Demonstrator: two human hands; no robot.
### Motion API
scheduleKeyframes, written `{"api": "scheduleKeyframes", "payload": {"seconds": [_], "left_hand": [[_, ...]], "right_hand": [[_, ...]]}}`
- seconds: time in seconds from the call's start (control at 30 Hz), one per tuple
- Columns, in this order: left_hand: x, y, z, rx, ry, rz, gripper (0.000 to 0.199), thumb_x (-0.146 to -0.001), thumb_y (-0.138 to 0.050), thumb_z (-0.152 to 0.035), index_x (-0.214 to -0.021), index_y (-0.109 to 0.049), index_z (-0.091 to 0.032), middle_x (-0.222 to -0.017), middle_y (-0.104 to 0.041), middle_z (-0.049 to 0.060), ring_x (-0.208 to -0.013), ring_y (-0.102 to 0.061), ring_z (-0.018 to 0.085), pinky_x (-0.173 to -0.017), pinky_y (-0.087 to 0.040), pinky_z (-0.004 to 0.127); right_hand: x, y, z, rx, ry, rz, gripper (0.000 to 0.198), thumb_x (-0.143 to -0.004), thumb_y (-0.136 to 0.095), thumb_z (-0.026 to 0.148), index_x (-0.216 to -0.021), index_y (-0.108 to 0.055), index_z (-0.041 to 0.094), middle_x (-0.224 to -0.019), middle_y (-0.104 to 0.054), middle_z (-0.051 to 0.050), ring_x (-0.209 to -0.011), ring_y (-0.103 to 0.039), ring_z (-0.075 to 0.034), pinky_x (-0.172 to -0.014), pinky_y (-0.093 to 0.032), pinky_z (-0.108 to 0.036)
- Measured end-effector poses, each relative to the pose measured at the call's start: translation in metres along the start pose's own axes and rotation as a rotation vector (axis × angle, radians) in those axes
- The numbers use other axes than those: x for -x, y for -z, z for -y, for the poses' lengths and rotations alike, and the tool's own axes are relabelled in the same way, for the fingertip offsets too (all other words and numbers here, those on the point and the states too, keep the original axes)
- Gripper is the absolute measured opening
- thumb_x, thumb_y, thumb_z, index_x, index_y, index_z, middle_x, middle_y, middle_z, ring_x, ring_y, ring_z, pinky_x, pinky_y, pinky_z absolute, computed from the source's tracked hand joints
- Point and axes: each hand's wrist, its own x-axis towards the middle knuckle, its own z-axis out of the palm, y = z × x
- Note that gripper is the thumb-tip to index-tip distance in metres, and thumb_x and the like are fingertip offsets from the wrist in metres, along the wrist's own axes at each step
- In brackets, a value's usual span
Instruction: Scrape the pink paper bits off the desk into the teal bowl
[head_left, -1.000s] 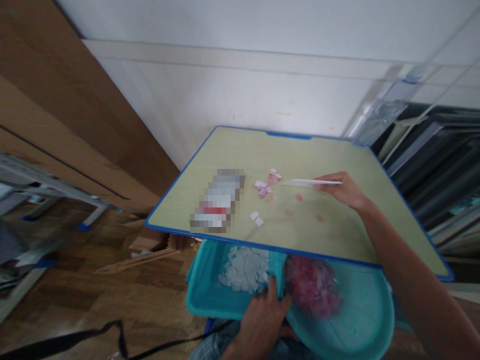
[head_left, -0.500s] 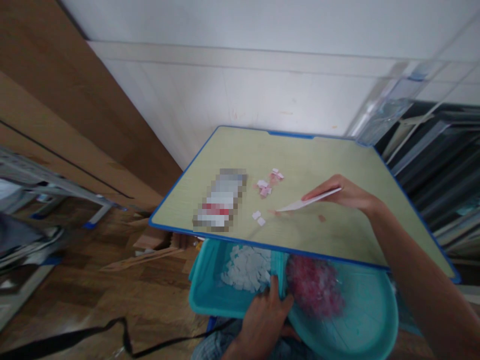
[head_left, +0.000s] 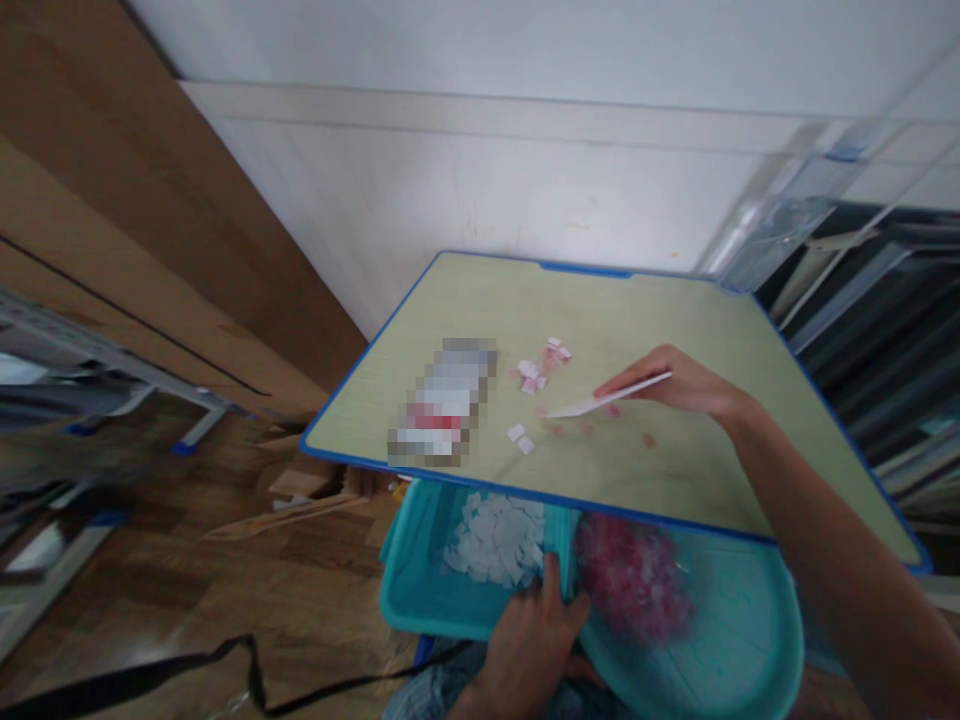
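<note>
My right hand (head_left: 671, 378) is over the yellow-green tabletop, closed on a thin, flat white scraper-like piece (head_left: 600, 401). Its tip is at the board, near small translucent pink pieces (head_left: 585, 427). Just left of the tip lie two white squares (head_left: 519, 438), and beyond them a small cluster of white and pink squares (head_left: 531, 375). My left hand (head_left: 536, 630) grips the adjoining rims of a teal bin (head_left: 420, 620) and a round teal tub (head_left: 780, 640). White squares (head_left: 499, 540) fill part of the bin; a pink-red heap (head_left: 637, 580) sits in the tub.
A pixelated rectangular object (head_left: 444, 400) lies at the table's left side. The blue-edged folding table (head_left: 675, 310) stands against a white wall. Cardboard (head_left: 247, 250) leans at left, a clear plastic container (head_left: 780, 235) is at back right, and a black strap (head_left: 135, 682) crosses the lower left.
My right hand and the white piece have shifted slightly left, and a pink piece shows beneath them. My left hand stays on the rims. A shoe at the far left is gone from view.
</note>
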Motion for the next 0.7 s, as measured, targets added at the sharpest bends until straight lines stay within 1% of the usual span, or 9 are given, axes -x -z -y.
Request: {"api": "scheduleKeyframes", "payload": {"seconds": [0.07, 0.13, 0.23, 0.3, 0.4, 0.57, 0.7], "left_hand": [[0.000, -0.002, 0.000, -0.007, -0.008, -0.002, 0.071, -0.060, -0.065, -0.056, -0.122, -0.041, -0.030, -0.135, -0.029, 0.018, -0.094, -0.058, 0.029, -0.074, -0.050, 0.042], [-0.001, -0.002, 0.000, -0.014, -0.007, 0.009, 0.072, -0.060, -0.065, -0.056, -0.123, -0.041, -0.030, -0.137, -0.027, 0.019, -0.096, -0.057, 0.030, -0.074, -0.049, 0.042], [-0.001, -0.002, 0.000, -0.011, 0.004, 0.034, 0.069, -0.061, -0.065, -0.055, -0.121, -0.042, -0.030, -0.138, -0.026, 0.019, -0.095, -0.058, 0.030, -0.074, -0.050, 0.043], [-0.001, -0.001, 0.001, -0.004, 0.002, 0.044, 0.070, -0.061, -0.065, -0.055, -0.121, -0.043, -0.029, -0.138, -0.025, 0.019, -0.093, -0.058, 0.031, -0.072, -0.050, 0.044], [-0.002, -0.001, 0.001, 0.011, -0.011, 0.031, 0.070, -0.059, -0.067, -0.055, -0.120, -0.044, -0.028, -0.137, -0.028, 0.022, -0.090, -0.059, 0.032, -0.070, -0.051, 0.045], [-0.001, -0.004, 0.001, 0.020, -0.007, 0.009, 0.062, -0.062, -0.065, -0.053, -0.115, -0.048, -0.028, -0.137, -0.029, 0.020, -0.092, -0.059, 0.031, -0.071, -0.050, 0.044], [0.000, -0.004, 0.001, 0.039, 0.001, 0.008, 0.063, -0.061, -0.066, -0.053, -0.116, -0.047, -0.029, -0.138, -0.028, 0.019, -0.091, -0.059, 0.030, -0.071, -0.050, 0.044]], "right_hand": [[0.004, 0.004, 0.002, -0.003, -0.009, -0.035, 0.031, -0.072, -0.061, 0.038, -0.091, -0.073, 0.016, -0.084, -0.072, -0.007, -0.077, -0.065, -0.023, -0.067, -0.047, -0.028], [0.002, 0.004, 0.001, 0.005, -0.020, -0.146, 0.031, -0.070, -0.062, 0.039, -0.089, -0.073, 0.017, -0.083, -0.072, -0.006, -0.075, -0.064, -0.022, -0.065, -0.047, -0.028], [-0.008, -0.001, -0.003, 0.038, -0.047, -0.363, 0.031, -0.067, -0.063, 0.040, -0.078, -0.073, 0.014, -0.066, -0.069, -0.003, -0.058, -0.058, -0.017, -0.052, -0.041, -0.025], [-0.014, -0.005, -0.006, 0.064, -0.077, -0.455, 0.030, -0.066, -0.062, 0.040, -0.069, -0.071, 0.011, -0.053, -0.061, 0.000, -0.049, -0.050, -0.012, -0.045, -0.034, -0.022], [-0.020, -0.008, -0.010, 0.069, -0.128, -0.498, 0.030, -0.065, -0.061, 0.040, -0.062, -0.067, 0.010, -0.049, -0.054, 0.001, -0.045, -0.043, -0.009, -0.042, -0.029, -0.021], [-0.016, -0.008, -0.019, 0.044, -0.213, -0.610, 0.031, -0.061, -0.064, 0.040, -0.069, -0.069, 0.010, -0.051, -0.056, 0.000, -0.044, -0.044, -0.011, -0.041, -0.030, -0.022], [-0.012, -0.004, -0.027, 0.039, -0.244, -0.672, 0.031, -0.059, -0.066, 0.039, -0.069, -0.070, 0.010, -0.050, -0.055, 0.000, -0.043, -0.042, -0.010, -0.040, -0.029, -0.022]]}}
